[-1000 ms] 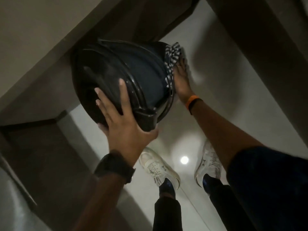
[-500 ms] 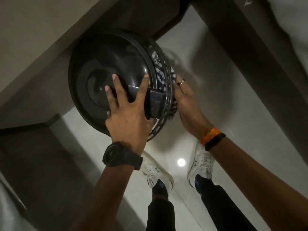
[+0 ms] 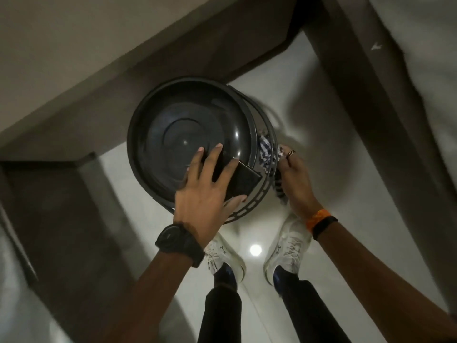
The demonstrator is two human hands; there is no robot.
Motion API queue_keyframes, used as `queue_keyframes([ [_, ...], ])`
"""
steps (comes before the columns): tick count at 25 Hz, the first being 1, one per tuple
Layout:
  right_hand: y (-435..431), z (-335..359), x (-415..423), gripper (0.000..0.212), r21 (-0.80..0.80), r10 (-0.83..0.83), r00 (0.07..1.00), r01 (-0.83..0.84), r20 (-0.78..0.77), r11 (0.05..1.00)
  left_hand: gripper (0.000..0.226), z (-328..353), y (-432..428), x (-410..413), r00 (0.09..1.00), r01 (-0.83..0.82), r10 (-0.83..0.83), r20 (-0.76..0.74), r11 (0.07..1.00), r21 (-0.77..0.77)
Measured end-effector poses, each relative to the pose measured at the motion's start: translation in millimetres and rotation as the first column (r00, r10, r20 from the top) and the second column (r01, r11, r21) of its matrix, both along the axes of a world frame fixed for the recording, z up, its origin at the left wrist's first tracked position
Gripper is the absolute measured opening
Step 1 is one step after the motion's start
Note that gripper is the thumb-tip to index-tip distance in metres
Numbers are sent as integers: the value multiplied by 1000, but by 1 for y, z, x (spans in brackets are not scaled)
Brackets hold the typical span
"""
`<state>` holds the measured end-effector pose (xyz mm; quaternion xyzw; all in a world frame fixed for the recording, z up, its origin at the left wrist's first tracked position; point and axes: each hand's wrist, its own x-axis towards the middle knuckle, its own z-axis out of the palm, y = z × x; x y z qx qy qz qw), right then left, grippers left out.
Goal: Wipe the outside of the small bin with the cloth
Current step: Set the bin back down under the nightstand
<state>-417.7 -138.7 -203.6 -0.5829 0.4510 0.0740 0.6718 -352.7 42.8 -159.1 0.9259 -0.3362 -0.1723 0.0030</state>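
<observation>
A small round dark bin with a domed lid and slotted side wall is seen from above, close to the floor. My left hand lies spread over the lid's near edge, fingers on the lid and thumb under the rim, gripping it. A black-and-white striped cloth is pressed against the bin's right side. My right hand, with a ring and an orange wristband, holds that cloth against the wall; part of the cloth hangs below the hand.
A glossy pale tile floor lies beneath, with my two white shoes just behind the bin. Brown walls or skirting run behind and to the left, and a dark upright panel stands at the right.
The bin has tilted from lying sideways to upright with its lid facing me. My right hand and the cloth have slid from the far side toward the near right side.
</observation>
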Motion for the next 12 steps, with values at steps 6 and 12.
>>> queue_keyframes([
  [6, -36, 34, 53, 30, -477, 91, 995, -65, 33, 877, 75, 3, -1, 32, 983, -183, 182, -18, 978, -101],
  [12, -41, 100, 185, 31, -864, 449, 838, 50, 310, 502, 76, 35, 4, 141, 943, -165, 247, 224, 929, -331],
])
